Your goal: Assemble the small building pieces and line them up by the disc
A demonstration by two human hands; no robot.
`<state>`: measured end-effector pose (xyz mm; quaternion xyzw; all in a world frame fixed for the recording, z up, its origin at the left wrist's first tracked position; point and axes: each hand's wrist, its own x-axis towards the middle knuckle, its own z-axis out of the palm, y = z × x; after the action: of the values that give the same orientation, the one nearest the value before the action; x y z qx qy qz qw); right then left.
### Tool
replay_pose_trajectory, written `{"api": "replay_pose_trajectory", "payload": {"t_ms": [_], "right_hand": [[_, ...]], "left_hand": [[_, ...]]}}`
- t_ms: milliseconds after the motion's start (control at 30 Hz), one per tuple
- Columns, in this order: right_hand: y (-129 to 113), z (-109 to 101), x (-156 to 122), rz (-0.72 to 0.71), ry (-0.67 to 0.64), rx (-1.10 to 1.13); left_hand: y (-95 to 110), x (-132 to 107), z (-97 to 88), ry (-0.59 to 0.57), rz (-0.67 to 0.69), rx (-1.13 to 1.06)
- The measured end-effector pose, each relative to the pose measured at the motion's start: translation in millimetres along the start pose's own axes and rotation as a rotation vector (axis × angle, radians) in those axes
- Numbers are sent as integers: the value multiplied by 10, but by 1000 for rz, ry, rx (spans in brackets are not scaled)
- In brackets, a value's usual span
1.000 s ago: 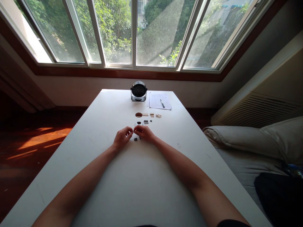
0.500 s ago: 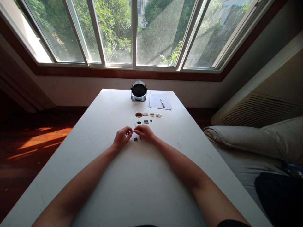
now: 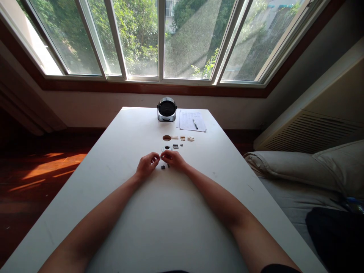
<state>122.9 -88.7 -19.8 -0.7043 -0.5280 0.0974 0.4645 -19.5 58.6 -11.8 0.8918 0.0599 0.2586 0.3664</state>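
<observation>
My left hand (image 3: 148, 164) and my right hand (image 3: 174, 159) meet fingertip to fingertip over the white table (image 3: 170, 212), both closed in a pinch. Whatever lies between the fingertips is too small to name. A small dark block (image 3: 163, 167) rests on the table just below the fingers, and a second dark piece (image 3: 168, 165) is partly covered by my right hand. Right behind the hands sits a round whitish ring with a dark centre (image 3: 167, 148). Beside it are a group of small grey pieces (image 3: 175, 146) and a tiny dark piece (image 3: 181, 145).
Farther back lie a brown disc (image 3: 167, 138) and rows of small tan pieces (image 3: 182, 138). A round black device on a metal stand (image 3: 166, 110) stands at the far edge, with a sheet of paper (image 3: 187, 121) and a pen (image 3: 195, 124) to its right.
Both hands stay in the same place, with only a slight shift of the fingertips. Everything on the table lies as before.
</observation>
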Motion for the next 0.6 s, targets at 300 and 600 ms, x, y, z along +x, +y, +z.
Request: {"api": "replay_pose_trajectory", "payload": {"t_ms": [300,600], "right_hand": [[-33,-23,9,5,10,-15],[22,6,9,2,3,0]], "left_hand": [[13,-2,-11,4,12,10],[11,-5,-1,-2,-1,-18]]}}
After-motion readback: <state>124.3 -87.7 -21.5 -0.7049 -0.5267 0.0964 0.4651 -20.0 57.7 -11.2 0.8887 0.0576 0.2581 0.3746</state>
